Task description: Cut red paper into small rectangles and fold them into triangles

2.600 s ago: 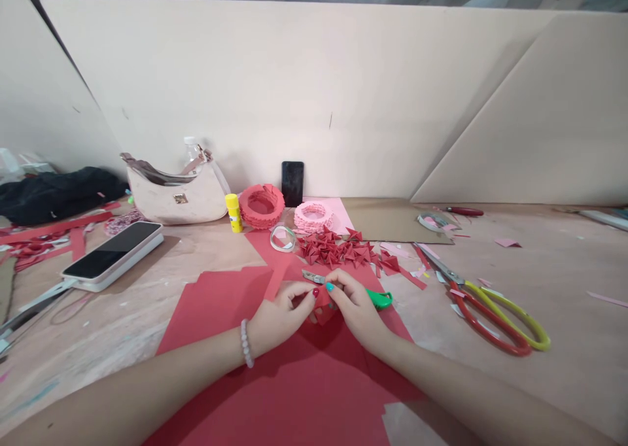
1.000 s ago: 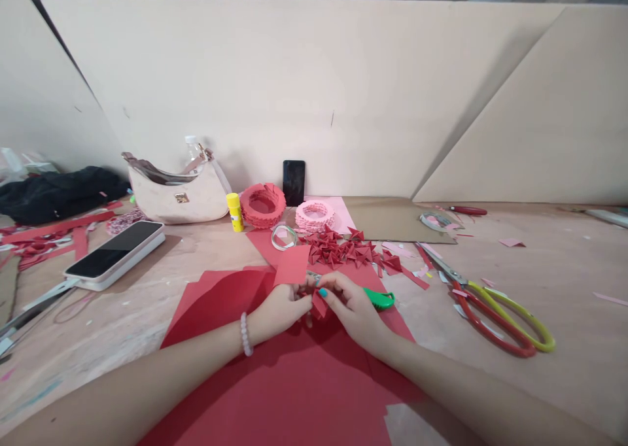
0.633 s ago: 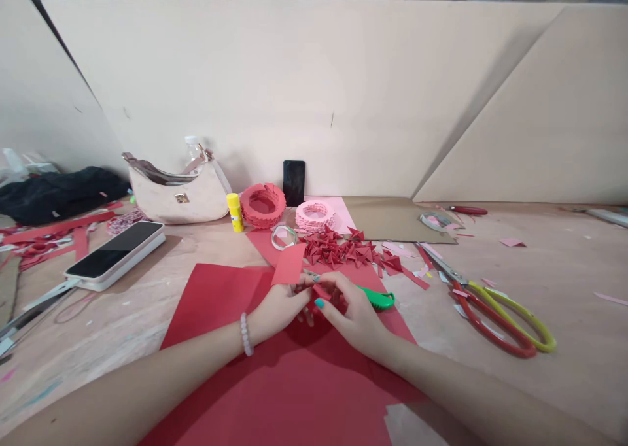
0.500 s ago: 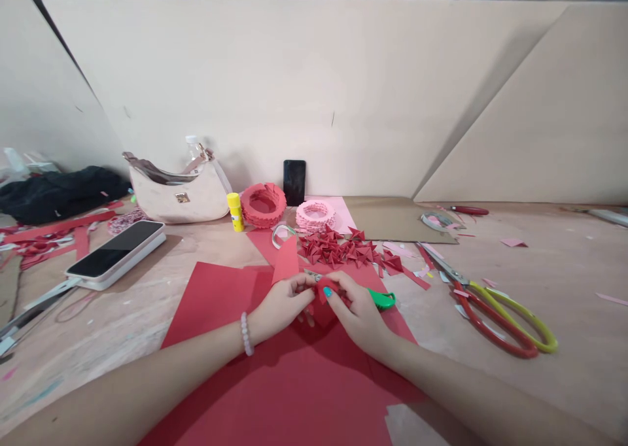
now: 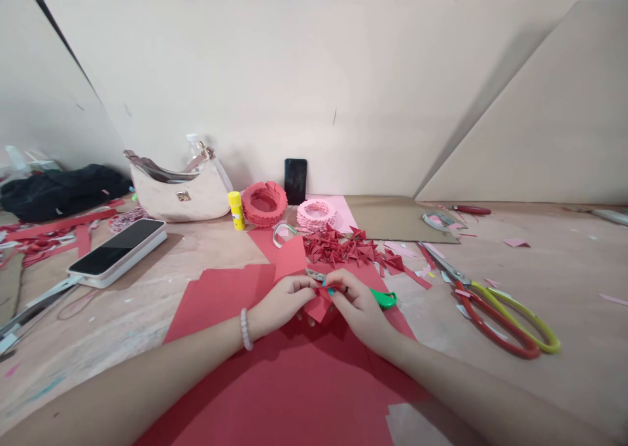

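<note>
A small folded piece of red paper (image 5: 319,307) is pinched between my hands, above large red paper sheets (image 5: 275,394). My left hand (image 5: 282,300) closes on its left side, a beaded bracelet at the wrist. On its right side, the fingers of my right hand (image 5: 356,305) are bent and closed, and two painted nails show. Just beyond my fingers lies a craft knife (image 5: 384,299) with a green handle, partly covered by my right hand. Behind it spreads a pile of folded red paper pieces (image 5: 338,246). A lighter red paper strip (image 5: 290,257) lies behind my left hand.
Red-and-yellow-handled scissors (image 5: 500,315) lie at right. Behind stand a red paper ring (image 5: 265,204), a pink paper ring (image 5: 316,215), a glue stick (image 5: 236,210) and a black phone (image 5: 295,181). A white handbag (image 5: 181,191) and a white-cased device (image 5: 118,244) are at left.
The red paper between my fingers has turned, so a flat face and lower corner now show. My right fingertips have shifted slightly, with the thumb bent inward. The view has moved a little.
</note>
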